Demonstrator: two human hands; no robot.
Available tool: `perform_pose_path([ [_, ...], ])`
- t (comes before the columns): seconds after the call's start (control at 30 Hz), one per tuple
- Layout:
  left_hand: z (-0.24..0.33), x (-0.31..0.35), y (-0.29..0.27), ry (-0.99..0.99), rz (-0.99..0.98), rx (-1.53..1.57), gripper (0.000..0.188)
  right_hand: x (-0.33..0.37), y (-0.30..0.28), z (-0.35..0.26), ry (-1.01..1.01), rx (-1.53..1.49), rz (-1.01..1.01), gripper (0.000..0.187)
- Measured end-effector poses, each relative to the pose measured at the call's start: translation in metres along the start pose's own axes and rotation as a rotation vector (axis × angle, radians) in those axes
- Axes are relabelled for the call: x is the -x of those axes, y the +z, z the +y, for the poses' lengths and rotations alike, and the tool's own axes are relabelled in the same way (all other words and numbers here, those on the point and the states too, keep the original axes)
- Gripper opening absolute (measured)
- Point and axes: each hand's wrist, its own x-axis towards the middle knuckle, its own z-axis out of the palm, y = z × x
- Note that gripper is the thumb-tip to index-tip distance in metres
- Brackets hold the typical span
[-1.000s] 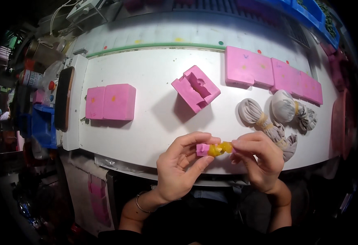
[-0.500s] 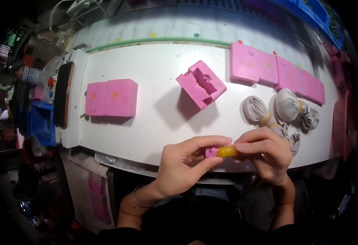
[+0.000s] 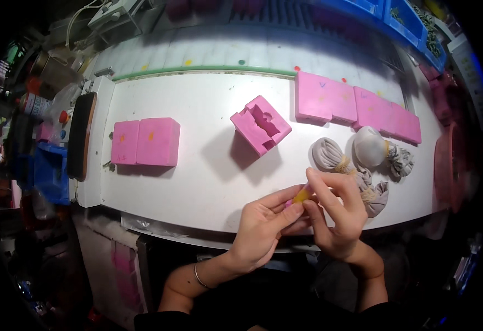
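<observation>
Just over the table's near edge, my two hands hold a small yellow and pink piece (image 3: 303, 195) between them. My left hand (image 3: 261, 229) pinches its pink lower end between thumb and fingers. At the yellow upper end, my right hand (image 3: 338, 215) has its thumb and fingertips closed on the piece. It slants up to the right, partly covered by my fingers. Beyond my hands stands a pink block (image 3: 247, 138) with a stepped, hollowed-out cavity facing up.
Two pink blocks (image 3: 146, 142) stand together at the left, near a dark phone-like slab (image 3: 81, 135). Several pink blocks (image 3: 325, 96) line the back right. Grey cloth bundles (image 3: 329, 154) tied with bands lie right of my hands. Blue bins (image 3: 409, 27) sit at the far right.
The small piece has turned from lying level to slanting upward. My hands have come closer together, and my fingers now cover more of it. The whole view has shifted slightly.
</observation>
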Motion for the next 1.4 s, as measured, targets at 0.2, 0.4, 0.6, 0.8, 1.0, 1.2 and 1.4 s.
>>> perform_pose_path([
  [0.2,-0.001,-0.007,0.0,-0.046,0.007,0.075,0.04,-0.002,-0.001,-0.005,-0.083,0.15,-0.102,0.064],
  [0.4,0.012,-0.005,0.005,-0.033,0.149,-0.007,0.043,-0.008,0.004,0.011,-0.156,0.329,0.057,0.061],
  [0.6,0.008,0.004,-0.003,0.183,0.024,-0.277,0.034,-0.007,0.006,0.044,-0.064,0.733,0.003,0.055],
  [0.8,0.031,0.013,-0.007,0.944,0.306,-0.799,0.023,-0.003,-0.006,0.035,-0.052,0.714,0.039,0.054],
  [1.0,0.064,-0.013,0.012,1.079,0.537,-1.43,0.037,-0.019,0.012,0.034,0.057,0.651,-0.083,0.056],
  [1.2,0.059,-0.031,0.004,1.021,0.506,-1.465,0.049,-0.009,-0.005,0.03,0.079,0.296,0.06,0.052],
  [1.4,0.066,-0.039,-0.003,1.043,0.403,-1.4,0.05,-0.014,0.006,0.043,-0.005,0.412,-0.025,0.049],
])
